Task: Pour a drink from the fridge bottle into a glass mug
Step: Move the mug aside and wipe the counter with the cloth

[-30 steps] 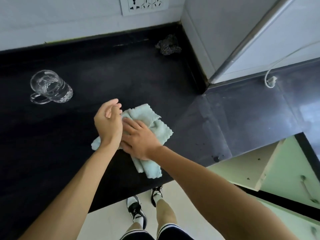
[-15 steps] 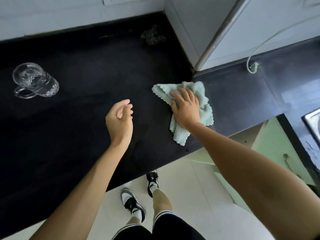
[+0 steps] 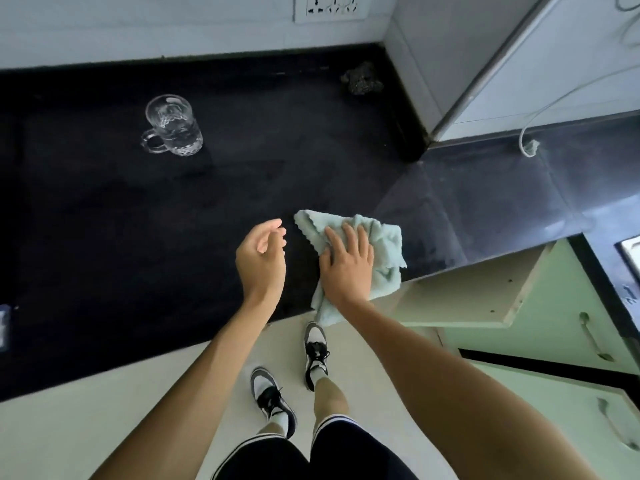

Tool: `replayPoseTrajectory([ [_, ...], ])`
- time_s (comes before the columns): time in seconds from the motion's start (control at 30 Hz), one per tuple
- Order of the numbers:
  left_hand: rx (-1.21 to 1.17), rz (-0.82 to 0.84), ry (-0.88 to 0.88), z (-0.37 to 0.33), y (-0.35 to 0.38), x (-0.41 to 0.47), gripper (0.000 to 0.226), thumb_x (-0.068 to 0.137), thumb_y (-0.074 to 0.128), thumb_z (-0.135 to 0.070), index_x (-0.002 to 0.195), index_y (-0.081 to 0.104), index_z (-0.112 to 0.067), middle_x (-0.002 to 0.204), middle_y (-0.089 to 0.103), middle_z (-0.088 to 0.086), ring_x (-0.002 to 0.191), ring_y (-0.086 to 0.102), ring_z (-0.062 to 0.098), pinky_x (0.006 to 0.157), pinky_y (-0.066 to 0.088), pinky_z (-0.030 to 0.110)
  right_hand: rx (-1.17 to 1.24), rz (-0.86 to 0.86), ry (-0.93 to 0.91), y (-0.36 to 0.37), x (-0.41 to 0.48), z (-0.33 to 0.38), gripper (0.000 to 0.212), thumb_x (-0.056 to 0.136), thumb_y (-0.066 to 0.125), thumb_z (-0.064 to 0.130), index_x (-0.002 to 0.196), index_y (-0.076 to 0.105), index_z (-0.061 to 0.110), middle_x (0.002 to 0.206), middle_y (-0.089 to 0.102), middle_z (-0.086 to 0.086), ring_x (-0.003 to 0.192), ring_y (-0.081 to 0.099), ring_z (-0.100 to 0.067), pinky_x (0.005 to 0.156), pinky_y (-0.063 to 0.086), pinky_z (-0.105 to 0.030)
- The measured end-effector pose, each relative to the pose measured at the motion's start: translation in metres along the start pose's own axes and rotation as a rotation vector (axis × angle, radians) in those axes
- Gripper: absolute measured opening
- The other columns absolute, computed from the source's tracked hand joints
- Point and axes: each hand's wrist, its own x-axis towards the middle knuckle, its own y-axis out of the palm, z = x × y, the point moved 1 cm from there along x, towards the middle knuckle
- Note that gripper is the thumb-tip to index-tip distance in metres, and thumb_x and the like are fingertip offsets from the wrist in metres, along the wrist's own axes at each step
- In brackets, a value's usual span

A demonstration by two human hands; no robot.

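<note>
Head view: right grip (image 3: 348, 261) presses flat on cloth (image 3: 385, 237); left grip (image 3: 261, 259) hangs loosely curled, empty.

Black counter (image 3: 104, 237) bears glass mug (image 3: 173, 128), cloth (image 3: 384, 235), dark clump (image 3: 362, 79).

Glass mug (image 3: 173, 128): upright on surface (image 3: 104, 237), back left. Cloth (image 3: 388, 237): at front edge, well right of mug, under right hand (image 3: 346, 268). Left hand (image 3: 261, 261): just left of cloth. Scrubber (image 3: 362, 79): back corner.

Bare forearms, dark shorts (image 3: 346, 455) with white-striped hems, black-and-white sneakers (image 3: 273, 400)
</note>
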Motion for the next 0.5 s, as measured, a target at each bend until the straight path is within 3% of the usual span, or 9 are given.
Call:
replayPoseTrajectory([
  [0.1,-0.002,-0.079,-0.005,0.001,-0.031,0.006,0.027,0.091,0.049,-0.007,0.109,0.069,-0.009,0.098,0.071,0.003,0.088,0.069,0.011,0.081,0.057,0.031,0.013,0.108,-0.264,0.031,-0.023,0.075,0.041,0.099,0.040,0.034,0.137,0.050,0.027,0.153,0.037,-0.003,0.147,0.015,-0.027,0.118,0.010,-0.041],
  [0.23,-0.018,-0.206,-0.018,0.000,-0.079,0.020,0.028,0.091,0.048,-0.008,0.111,0.067,-0.010,0.099,0.071,0.002,0.093,0.068,0.012,0.085,0.056,0.028,-0.120,0.341,-0.639,0.056,-0.034,0.139,0.050,0.100,0.039,0.034,0.148,0.034,0.020,0.158,0.025,-0.002,0.149,0.000,-0.026,0.120,0.002,-0.039],
  [0.33,-0.026,-0.271,-0.022,0.002,-0.105,0.034,0.028,0.090,0.049,-0.009,0.111,0.068,-0.009,0.100,0.071,0.006,0.087,0.068,0.011,0.079,0.056,0.025,-0.067,0.391,-0.828,0.055,-0.006,0.137,0.044,0.101,0.041,0.038,0.143,0.044,0.028,0.156,0.029,0.000,0.148,0.008,-0.024,0.118,0.005,-0.037],
  [0.4,-0.025,-0.284,-0.021,0.004,-0.110,0.040,0.026,0.090,0.052,-0.010,0.110,0.068,-0.008,0.100,0.071,0.006,0.086,0.068,0.013,0.077,0.057,0.027,-0.027,0.355,-0.801,0.051,0.024,0.124,0.040,0.100,0.043,0.037,0.140,0.049,0.031,0.156,0.030,0.000,0.148,0.011,-0.024,0.118,0.009,-0.039],
  [0.5,-0.018,-0.275,-0.025,0.007,-0.101,0.043,0.024,0.092,0.052,-0.009,0.110,0.068,-0.009,0.100,0.071,0.004,0.088,0.068,0.014,0.077,0.057,0.028,-0.031,0.226,-0.591,0.042,0.070,0.105,0.041,0.100,0.042,0.037,0.141,0.046,0.033,0.156,0.029,0.001,0.148,0.011,-0.025,0.118,0.013,-0.043],
])
